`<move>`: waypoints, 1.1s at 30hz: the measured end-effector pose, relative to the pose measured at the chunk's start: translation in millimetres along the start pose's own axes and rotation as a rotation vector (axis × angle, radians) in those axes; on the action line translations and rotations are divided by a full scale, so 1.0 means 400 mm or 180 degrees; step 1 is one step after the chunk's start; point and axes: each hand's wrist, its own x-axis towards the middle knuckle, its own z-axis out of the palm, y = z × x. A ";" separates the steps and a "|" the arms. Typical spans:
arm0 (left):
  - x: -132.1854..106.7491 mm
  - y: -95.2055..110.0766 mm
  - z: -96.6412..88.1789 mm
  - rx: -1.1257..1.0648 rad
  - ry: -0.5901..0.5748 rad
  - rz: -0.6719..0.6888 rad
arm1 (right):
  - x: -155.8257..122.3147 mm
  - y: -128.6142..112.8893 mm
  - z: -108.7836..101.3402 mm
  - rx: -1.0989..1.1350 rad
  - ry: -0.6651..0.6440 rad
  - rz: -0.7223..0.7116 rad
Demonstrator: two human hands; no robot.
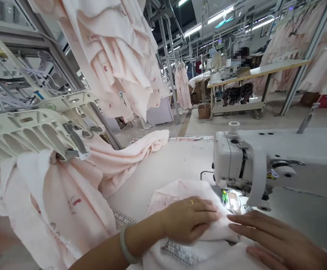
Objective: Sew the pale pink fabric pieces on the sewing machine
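right hand [276, 240] flat, open on pink cloth [180, 191] | left hand [187, 219] flat, fingers loosely curled, pressing same cloth beneath it | sewing machine [264, 165] just beyond fingertips | counter [166, 161] beyond

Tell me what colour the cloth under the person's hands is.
The cloth is pale pink, almost white, beneath the left hand and right hand; head view shows it.

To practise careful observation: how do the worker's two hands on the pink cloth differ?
The left hand wears a ring, with a bangle at its wrist; the right hand shows no ring. The left hand curls slightly; the right hand lies flatter. Both rest on the pink cloth.
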 end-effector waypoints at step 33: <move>0.077 -0.098 -0.024 0.0315 -0.0506 0.0344 | 0.131 -0.036 -0.100 -0.0803 0.0024 -0.0836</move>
